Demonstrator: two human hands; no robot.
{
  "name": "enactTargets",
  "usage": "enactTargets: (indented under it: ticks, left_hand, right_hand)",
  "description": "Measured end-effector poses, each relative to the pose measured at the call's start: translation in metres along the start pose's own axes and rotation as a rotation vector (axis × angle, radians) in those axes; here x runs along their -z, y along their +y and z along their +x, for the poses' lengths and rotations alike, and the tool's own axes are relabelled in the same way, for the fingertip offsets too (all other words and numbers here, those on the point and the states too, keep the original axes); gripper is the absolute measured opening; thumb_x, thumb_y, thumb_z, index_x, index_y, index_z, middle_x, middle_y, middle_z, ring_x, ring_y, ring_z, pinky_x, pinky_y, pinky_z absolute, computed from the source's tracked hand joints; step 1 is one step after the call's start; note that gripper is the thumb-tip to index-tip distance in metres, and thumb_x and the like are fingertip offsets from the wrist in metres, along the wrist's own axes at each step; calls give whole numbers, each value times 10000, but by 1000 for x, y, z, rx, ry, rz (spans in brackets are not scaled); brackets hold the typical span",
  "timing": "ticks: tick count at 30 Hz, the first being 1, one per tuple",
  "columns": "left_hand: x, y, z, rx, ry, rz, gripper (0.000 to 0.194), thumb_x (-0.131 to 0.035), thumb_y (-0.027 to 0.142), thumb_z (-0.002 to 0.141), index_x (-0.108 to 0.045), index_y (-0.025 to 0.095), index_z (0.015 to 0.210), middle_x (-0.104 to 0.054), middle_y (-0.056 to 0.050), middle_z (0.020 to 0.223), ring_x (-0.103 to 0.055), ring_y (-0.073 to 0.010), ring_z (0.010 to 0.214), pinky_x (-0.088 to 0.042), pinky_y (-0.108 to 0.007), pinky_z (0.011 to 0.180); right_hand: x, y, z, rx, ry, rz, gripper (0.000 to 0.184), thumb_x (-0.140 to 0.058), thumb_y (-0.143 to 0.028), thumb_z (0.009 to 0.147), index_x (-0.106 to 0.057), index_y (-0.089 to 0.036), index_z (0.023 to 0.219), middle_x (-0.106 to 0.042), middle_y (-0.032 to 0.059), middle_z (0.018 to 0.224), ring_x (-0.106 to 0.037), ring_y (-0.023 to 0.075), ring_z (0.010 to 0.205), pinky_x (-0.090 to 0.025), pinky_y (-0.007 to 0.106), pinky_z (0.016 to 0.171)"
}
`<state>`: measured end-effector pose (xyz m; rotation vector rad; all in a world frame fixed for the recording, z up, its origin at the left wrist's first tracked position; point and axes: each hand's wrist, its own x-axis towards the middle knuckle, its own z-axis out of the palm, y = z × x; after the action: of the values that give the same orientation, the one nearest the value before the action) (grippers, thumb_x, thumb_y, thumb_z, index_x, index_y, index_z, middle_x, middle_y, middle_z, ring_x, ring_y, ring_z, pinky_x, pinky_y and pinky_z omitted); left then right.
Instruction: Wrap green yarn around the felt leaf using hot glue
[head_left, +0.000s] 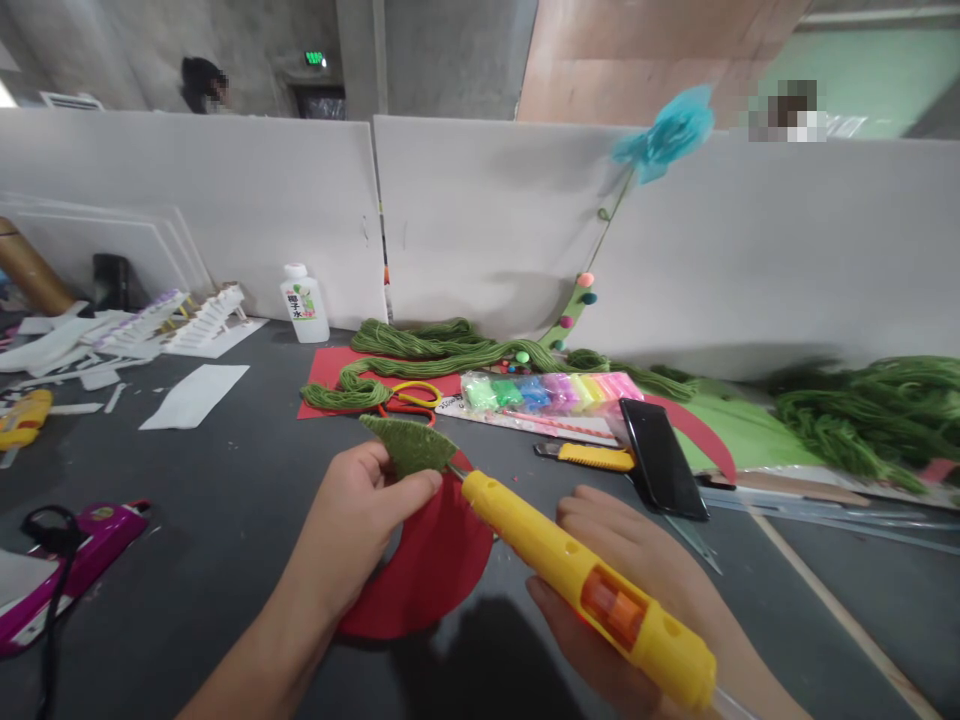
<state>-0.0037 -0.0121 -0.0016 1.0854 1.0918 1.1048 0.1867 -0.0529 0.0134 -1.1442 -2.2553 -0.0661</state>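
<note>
Between the thumb and fingers of my left hand (367, 510) is a green felt leaf (411, 445), held up over the table. My right hand (622, 570) is wrapped round a yellow hot glue pen (540, 535) with an orange part in its side slot and a clear stick at its back end. The pen's metal tip meets or nearly meets the leaf's right edge; I cannot tell whether they touch. Beneath both hands lies a curved red paper piece (427, 580), partly covered by my left hand.
Ahead lie scissors (414, 395), green yarn (420, 340), a packet of coloured clay (551, 390), a yellow cutter (596, 457) and a phone (662, 455). A white bottle (305, 305) stands by the partition (480, 220). A purple tool (82, 565) with a black cord lies left.
</note>
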Motion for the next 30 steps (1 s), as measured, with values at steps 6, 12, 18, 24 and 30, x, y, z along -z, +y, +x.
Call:
enactTargets:
  ticks: [6, 12, 18, 24, 30]
  left_hand:
    - [0, 2, -3, 27, 6, -12, 167, -658, 234, 711, -683, 160, 859, -730, -44, 802, -647, -201, 751, -470, -270, 672]
    - [-1, 2, -2, 19, 32, 7, 134, -668, 229, 699, -676, 162, 815, -722, -20, 766, -631, -173, 701, -463, -251, 645]
    - [-1, 3, 0, 22, 17, 8, 166, -662, 235, 704, -672, 153, 849, -720, -32, 787, -631, -191, 731, -466, -273, 660]
    - [-2, 2, 0, 38, 26, -6, 169, -675, 228, 687, -673, 149, 836, -722, -41, 790, -625, -178, 699, -459, -261, 635]
    - [-2, 2, -1, 41, 26, -8, 176, -675, 231, 684, -674, 151, 841, -720, -38, 783, -621, -174, 682, -459, -261, 627]
  right_hand:
    - [5, -1, 0, 1, -57, -16, 221, -493, -167, 723, -336, -229, 580, -413, -28, 522, -421, 128, 453, -362, 304, 531]
    - [3, 0, 3, 11, -32, -44, 221, -494, -165, 718, -339, -226, 574, -428, -33, 510, -422, 118, 438, -342, 283, 500]
    - [0, 2, 0, 23, 18, -58, 221, -473, -159, 734, -335, -217, 572, -414, -38, 506, -416, 106, 444, -324, 268, 488]
    - [2, 0, 2, 39, 20, -56, 208, -476, -172, 720, -354, -216, 557, -424, -33, 493, -404, 104, 430, -343, 269, 487]
    - [-1, 2, 2, 62, 54, -71, 221, -456, -176, 729, -330, -215, 552, -408, -36, 477, -398, 101, 419, -325, 269, 481]
